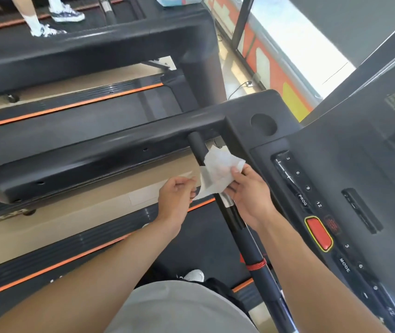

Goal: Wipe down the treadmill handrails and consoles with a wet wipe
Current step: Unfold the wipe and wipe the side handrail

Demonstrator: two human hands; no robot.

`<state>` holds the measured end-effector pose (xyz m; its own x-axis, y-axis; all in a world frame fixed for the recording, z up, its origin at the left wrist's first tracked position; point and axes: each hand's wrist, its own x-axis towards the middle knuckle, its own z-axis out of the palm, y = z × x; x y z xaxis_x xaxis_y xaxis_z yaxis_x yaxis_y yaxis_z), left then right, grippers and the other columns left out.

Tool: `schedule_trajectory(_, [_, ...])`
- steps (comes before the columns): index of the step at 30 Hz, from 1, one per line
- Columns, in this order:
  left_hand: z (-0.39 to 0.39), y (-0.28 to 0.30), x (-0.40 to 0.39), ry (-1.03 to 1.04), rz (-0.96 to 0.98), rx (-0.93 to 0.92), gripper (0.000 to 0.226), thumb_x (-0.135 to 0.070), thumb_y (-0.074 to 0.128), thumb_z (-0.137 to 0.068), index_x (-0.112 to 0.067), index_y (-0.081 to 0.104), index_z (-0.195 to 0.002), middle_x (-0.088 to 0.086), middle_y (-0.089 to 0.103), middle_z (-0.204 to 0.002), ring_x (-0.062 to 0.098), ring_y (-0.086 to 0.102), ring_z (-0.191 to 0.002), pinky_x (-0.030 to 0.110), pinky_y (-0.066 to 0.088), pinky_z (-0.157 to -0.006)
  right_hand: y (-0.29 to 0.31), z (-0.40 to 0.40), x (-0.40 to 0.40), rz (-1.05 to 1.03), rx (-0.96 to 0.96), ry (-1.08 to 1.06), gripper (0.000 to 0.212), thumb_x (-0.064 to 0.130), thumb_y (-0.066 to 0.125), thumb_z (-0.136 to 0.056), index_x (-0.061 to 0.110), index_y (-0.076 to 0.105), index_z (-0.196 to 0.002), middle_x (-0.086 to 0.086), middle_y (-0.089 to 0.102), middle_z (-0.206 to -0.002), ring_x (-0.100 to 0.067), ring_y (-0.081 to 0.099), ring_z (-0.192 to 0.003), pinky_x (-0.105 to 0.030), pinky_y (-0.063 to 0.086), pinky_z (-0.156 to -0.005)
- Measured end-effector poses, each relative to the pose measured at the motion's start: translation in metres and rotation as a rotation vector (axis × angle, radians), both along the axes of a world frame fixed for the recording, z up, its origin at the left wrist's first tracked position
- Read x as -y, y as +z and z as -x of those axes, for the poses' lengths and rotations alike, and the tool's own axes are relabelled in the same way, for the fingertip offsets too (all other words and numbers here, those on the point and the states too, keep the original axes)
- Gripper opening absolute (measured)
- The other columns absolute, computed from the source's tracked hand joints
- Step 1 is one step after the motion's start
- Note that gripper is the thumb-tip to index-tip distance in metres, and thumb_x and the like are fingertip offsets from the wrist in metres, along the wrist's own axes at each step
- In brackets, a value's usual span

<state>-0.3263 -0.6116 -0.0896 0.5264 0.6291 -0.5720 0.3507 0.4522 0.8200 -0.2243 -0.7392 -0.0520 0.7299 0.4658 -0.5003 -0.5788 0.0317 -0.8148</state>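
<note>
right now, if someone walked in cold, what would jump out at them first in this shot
The white wet wipe stands out most, held by both hands at the centre against the black treadmill: the left hand pinches its lower edge and the right hand holds it against the thin handlebar. Next comes the red stop button on the console at right. Beyond, orange stripes run along the neighbouring treadmill decks.

White wet wipe [218,175] (crumpled, half unfolded) draped against the black handrail bar [235,219].
</note>
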Motion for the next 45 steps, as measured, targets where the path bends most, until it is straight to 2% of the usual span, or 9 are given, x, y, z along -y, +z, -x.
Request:
schedule_trajectory(3, [-0.016,-0.008,-0.009,-0.191,0.099,-0.068,0.046,-0.04,0.083,-0.081,-0.017,0.06,-0.114,0.003,0.07,-0.104,0.015,0.07,-0.088,0.035,0.062,-0.084,-0.007,-0.003,-0.004,0.162,0.105,-0.026,0.022,0.009,0.048,-0.106,0.005,0.059,-0.124,-0.02,0.071,-0.117,-0.025,0.068,-0.098,-0.04,0.054,-0.089])
schedule_trajectory(6, [-0.031,-0.012,-0.003,-0.35,0.145,-0.115,0.056,-0.037,0.086,-0.079,-0.017,0.054,-0.12,0.002,0.065,-0.112,0.014,0.067,-0.084,0.034,0.064,-0.076,-0.013,-0.003,-0.003,0.62,0.424,-0.087,0.032,0.012,0.058,-0.1,0.019,0.053,-0.131,0.005,0.065,-0.122,-0.008,0.066,-0.094,-0.01,0.048,-0.071])
schedule_trajectory(11, [-0.04,-0.021,0.013,-0.504,0.163,-0.061,0.033,-0.041,0.074,-0.089,-0.019,0.066,-0.112,-0.001,0.071,-0.102,0.016,0.069,-0.089,0.035,0.063,-0.081,-0.016,0.022,-0.003,0.89,1.114,0.054,0.035,0.012,0.067,-0.095,0.021,0.061,-0.128,0.016,0.052,-0.123,0.001,0.043,-0.113,-0.013,0.038,-0.093])
schedule_trajectory(17, [-0.029,-0.035,-0.004,-0.692,0.3,0.054,0.034,-0.002,0.069,-0.09,-0.023,0.069,-0.116,0.001,0.076,-0.111,0.017,0.07,-0.109,0.036,0.056,-0.098,-0.037,0.001,-0.02,1.018,0.428,0.522,0.036,0.048,0.051,-0.102,0.013,0.057,-0.11,0.002,0.064,-0.092,-0.023,0.063,-0.087,-0.023,0.042,-0.058])
schedule_trajectory(26, [-0.012,-0.054,-0.064,-0.545,0.208,-0.038,0.025,-0.023,0.07,-0.094,-0.024,0.066,-0.119,-0.007,0.074,-0.111,0.009,0.073,-0.098,0.032,0.056,-0.093,-0.051,-0.044,-0.11,0.951,0.587,0.463,0.049,0.047,0.038,-0.108,0.005,0.047,-0.13,-0.003,0.064,-0.102,-0.024,0.061,-0.09,-0.033,0.041,-0.069])
schedule_trajectory(31, [-0.014,-0.052,-0.085,-0.568,0.137,-0.059,0.019,-0.026,0.07,-0.093,-0.026,0.068,-0.112,-0.008,0.075,-0.106,0.007,0.074,-0.092,0.035,0.057,-0.094,-0.049,-0.065,-0.105,0.783,0.41,0.412,0.068,0.066,0.042,-0.099,0.015,0.052,-0.144,-0.003,0.063,-0.134,-0.021,0.058,-0.125,-0.037,0.043,-0.107])
schedule_trajectory(35, [-0.014,-0.05,-0.088,-0.578,0.144,-0.087,0.017,-0.024,0.067,-0.095,-0.024,0.068,-0.111,-0.004,0.075,-0.109,0.01,0.074,-0.092,0.037,0.057,-0.094,-0.049,-0.059,-0.091,0.782,0.367,0.528,0.064,0.069,0.042,-0.099,0.014,0.072,-0.087,0.002,0.075,-0.078,-0.002,0.068,-0.079,-0.03,0.048,-0.084])
schedule_trajectory(41, [-0.013,-0.048,-0.083,-0.616,0.139,-0.119,0.015,-0.023,0.065,-0.095,-0.022,0.067,-0.11,-0.004,0.074,-0.107,0.011,0.073,-0.094,0.037,0.057,-0.094,-0.038,-0.028,-0.06,1.238,0.635,0.85,0.046,0.054,0.04,-0.105,0.01,0.039,-0.115,-0.001,0.055,-0.089,-0.033,0.065,-0.092,-0.036,0.041,-0.07])
schedule_trajectory(45, [-0.007,-0.045,-0.077,-0.596,0.128,-0.106,0.015,-0.023,0.064,-0.096,-0.021,0.067,-0.11,-0.003,0.075,-0.106,0.012,0.072,-0.095,0.035,0.056,-0.093,-0.032,-0.034,-0.061,1.157,0.476,0.801,0.054,0.06,0.046,-0.1,0.011,0.042,-0.121,-0.005,0.065,-0.104,-0.026,0.065,-0.093,-0.04,0.051,-0.08])
